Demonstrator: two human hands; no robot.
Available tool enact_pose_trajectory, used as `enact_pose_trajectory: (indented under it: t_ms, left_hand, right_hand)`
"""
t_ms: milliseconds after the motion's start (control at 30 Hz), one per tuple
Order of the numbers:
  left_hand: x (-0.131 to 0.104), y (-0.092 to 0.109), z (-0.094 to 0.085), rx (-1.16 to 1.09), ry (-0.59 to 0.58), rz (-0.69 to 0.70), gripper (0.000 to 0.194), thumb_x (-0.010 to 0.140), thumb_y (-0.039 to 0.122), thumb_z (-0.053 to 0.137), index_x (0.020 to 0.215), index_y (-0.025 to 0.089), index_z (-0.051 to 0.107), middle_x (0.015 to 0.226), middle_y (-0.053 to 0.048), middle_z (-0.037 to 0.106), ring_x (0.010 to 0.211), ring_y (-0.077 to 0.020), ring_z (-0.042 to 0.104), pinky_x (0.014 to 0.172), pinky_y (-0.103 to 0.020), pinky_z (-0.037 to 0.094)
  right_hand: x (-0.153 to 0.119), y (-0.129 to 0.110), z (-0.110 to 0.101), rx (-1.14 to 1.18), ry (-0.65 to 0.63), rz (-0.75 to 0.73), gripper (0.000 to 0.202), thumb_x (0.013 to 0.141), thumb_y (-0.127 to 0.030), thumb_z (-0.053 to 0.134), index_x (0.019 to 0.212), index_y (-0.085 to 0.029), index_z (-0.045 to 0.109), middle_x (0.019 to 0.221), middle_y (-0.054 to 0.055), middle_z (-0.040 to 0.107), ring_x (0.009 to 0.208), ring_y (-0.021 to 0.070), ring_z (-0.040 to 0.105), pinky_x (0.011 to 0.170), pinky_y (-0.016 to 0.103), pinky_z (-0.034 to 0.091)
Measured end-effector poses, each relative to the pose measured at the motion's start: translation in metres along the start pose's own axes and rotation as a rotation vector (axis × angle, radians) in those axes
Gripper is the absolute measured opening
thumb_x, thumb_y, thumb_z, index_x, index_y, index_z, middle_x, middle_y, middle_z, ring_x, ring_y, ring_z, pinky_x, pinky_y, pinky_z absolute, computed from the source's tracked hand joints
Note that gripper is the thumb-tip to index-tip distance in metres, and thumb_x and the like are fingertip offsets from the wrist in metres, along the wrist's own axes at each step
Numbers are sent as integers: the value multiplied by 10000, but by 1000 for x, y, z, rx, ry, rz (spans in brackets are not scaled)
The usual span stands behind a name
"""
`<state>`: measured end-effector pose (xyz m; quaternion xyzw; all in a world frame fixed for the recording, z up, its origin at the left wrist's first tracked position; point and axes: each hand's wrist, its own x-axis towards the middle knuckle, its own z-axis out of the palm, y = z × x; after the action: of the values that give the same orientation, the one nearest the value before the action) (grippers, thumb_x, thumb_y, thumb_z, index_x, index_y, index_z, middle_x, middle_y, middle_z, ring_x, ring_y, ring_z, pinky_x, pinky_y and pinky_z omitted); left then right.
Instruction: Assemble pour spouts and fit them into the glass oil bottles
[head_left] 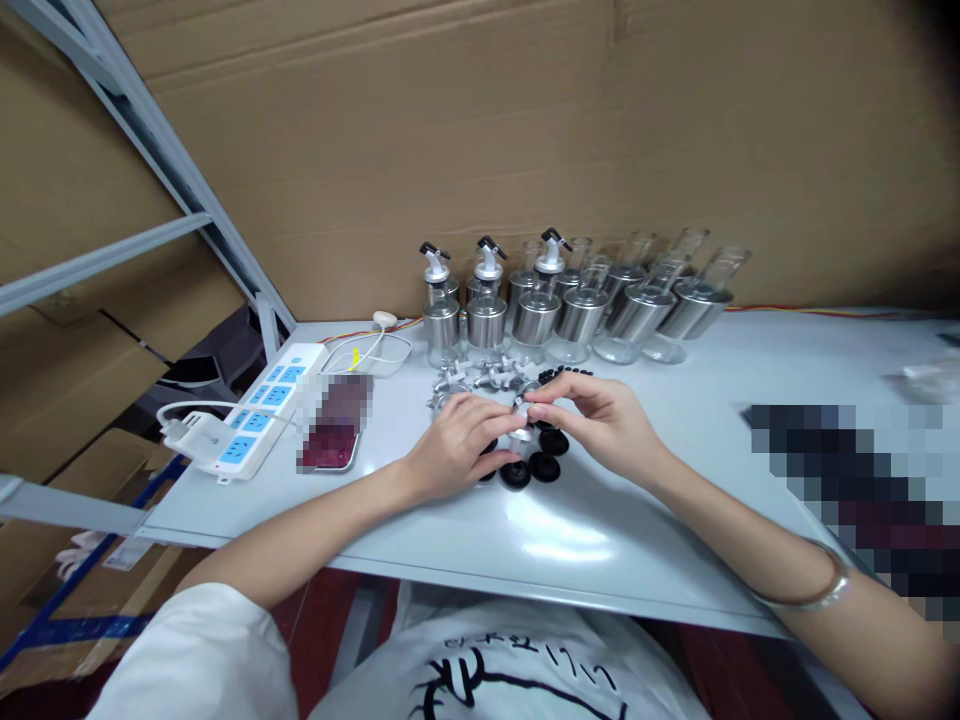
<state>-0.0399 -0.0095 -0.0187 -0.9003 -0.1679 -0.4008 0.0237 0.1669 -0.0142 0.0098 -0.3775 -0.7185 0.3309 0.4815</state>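
Low over the table, a small silver pour spout (523, 420) with a dark tip sits between my two hands. My left hand (461, 445) is closed around its left side, thumb low and fingers above. Thumb and index finger of my right hand (604, 425) pinch its upper end; the exact contact is partly hidden. Around and below them lie several round black caps (545, 466). Just behind are loose silver spout parts (504, 373) and a cluster of tiny black pieces (564, 373).
Glass bottles with steel sleeves (486, 325) stand in rows at the back, three with spouts fitted. A power strip (262, 410), a white cable (390, 358) and a blurred-out phone (337, 425) lie left. Cardboard (450, 130) rises behind; a metal rack (187, 190) stands left.
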Motion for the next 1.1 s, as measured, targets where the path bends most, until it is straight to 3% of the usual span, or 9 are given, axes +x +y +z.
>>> enact_pose_trajectory:
  t_ms: [133,367,500,667,833,967,1100]
  left_hand:
    - [1,0,-1,30,0,20,216,952,305,507,1116,165,492,973,-69,682,900,-172,621,844,-350,460]
    - [6,-1,-3,98,-29,24,222,969,332,473,1123,177,513,1004,-58,697,904,-162,610,872,-344,424]
    - [8,1,-4,128,-26,52,217,977,323,457,1103,162,528,970,-50,706,864,-162,599,848,-334,417]
    - [5,1,-4,145,-70,67,239,972,349,464,1080,152,546,949,-47,713,844,-168,596,849,-342,414]
    - [2,-1,-2,111,-98,51,251,970,358,464,1095,155,544,972,-59,709,879,-174,597,853,-342,421]
    - [1,-1,-1,88,-99,60,256,967,358,468,1101,154,543,971,-64,705,887,-180,596,860,-351,421]
    - [0,-3,0,81,-164,11,262,972,369,451,1119,174,547,995,-61,704,923,-184,601,882,-362,411]
  right_hand:
    - [1,-2,-3,-48,-12,-11,234,755,-432,700,734,-199,705,764,54,747,714,209,688,692,346,545]
    - [3,-7,-16,-229,-46,-163,160,812,-348,659,713,-224,679,769,39,746,718,190,686,690,314,539]
    - [5,-10,-20,-287,-128,-189,155,830,-338,637,724,-230,673,747,26,736,696,176,674,670,295,520]
    - [14,-8,-46,-414,-161,-93,223,822,-419,613,741,-224,686,771,51,731,718,201,664,690,329,501]
    - [18,15,-76,-605,-410,123,205,749,-415,656,674,-230,700,771,40,721,705,224,651,683,369,486]
    - [15,29,-77,-675,-518,156,118,715,-329,683,650,-240,724,767,32,718,680,215,645,666,357,489]
    - [14,26,-71,-698,-564,129,121,734,-268,658,664,-212,740,777,66,726,686,221,652,660,346,494]
